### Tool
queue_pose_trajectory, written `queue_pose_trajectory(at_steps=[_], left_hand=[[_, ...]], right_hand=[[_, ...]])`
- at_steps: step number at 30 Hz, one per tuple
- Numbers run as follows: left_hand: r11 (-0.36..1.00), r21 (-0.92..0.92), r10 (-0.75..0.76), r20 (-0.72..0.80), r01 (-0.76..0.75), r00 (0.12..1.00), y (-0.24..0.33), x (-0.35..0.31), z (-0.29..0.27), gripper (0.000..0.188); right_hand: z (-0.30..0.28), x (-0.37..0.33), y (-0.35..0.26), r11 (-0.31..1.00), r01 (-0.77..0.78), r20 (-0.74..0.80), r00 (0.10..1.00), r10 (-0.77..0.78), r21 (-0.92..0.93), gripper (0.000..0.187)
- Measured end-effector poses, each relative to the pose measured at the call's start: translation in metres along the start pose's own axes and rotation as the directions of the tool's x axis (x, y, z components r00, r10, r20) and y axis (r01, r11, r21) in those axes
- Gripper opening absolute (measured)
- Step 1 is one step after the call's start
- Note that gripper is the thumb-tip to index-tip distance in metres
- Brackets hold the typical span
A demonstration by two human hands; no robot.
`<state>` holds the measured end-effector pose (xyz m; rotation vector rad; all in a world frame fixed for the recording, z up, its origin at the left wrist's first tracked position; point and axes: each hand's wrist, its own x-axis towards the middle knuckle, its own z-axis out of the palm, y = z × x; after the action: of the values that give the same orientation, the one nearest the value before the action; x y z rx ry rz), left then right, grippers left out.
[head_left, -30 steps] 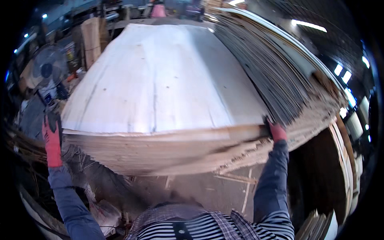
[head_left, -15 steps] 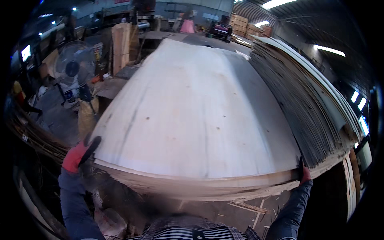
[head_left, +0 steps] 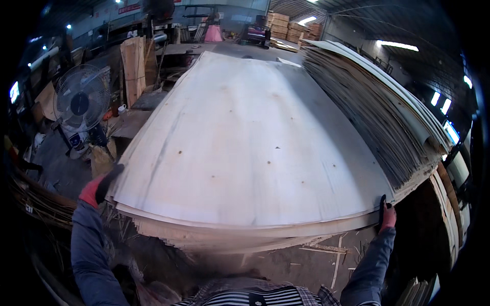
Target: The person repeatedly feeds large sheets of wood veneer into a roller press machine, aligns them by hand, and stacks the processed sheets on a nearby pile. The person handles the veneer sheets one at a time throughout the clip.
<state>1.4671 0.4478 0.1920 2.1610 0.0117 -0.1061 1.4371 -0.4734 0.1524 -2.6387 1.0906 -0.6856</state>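
Note:
A wide, pale veneer sheet [head_left: 235,168] with small knots and grey streaks lies over a stack of similar sheets [head_left: 189,237]. At its near left corner, my left hand [head_left: 98,188], in a red and black glove, is closed along the edge, with part of its fingers hidden. My right hand [head_left: 388,214], gloved alike, grips the near right corner with the thumb against the edge. The two arms are spread to the sheet's full width. Below the top sheet, the near edges of the stack look uneven and blurred.
A tall stack of darker veneer sheets [head_left: 372,112] borders the right side. To the left stand a fan [head_left: 80,103] and upright boards [head_left: 133,71]. Wood scraps [head_left: 324,249] litter the floor by the near edge. Stacked timber [head_left: 278,25] is farther back.
My view has turned slightly right, so the background sits farther left. My left hand has closed in against the sheet's left edge. My right thumb now shows more plainly at the right corner.

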Motion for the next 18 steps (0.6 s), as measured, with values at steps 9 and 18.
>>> queue_pose_trajectory(at_steps=[9, 18], left_hand=[[0.913, 0.392, 0.142, -0.055, -0.110, 0.988, -0.065, 0.027, -0.044, 0.038], [0.773, -0.614, -0.030, -0.282, -0.156, 0.959, -0.145, 0.036, -0.057, 0.038]], right_hand=[[-0.031, 0.022, 0.022, 0.982, 0.097, -0.067, 0.994, -0.087, 0.164, 0.072], [0.028, 0.003, -0.032, 0.969, -0.045, 0.228, 0.974, -0.013, 0.245, 0.096]])
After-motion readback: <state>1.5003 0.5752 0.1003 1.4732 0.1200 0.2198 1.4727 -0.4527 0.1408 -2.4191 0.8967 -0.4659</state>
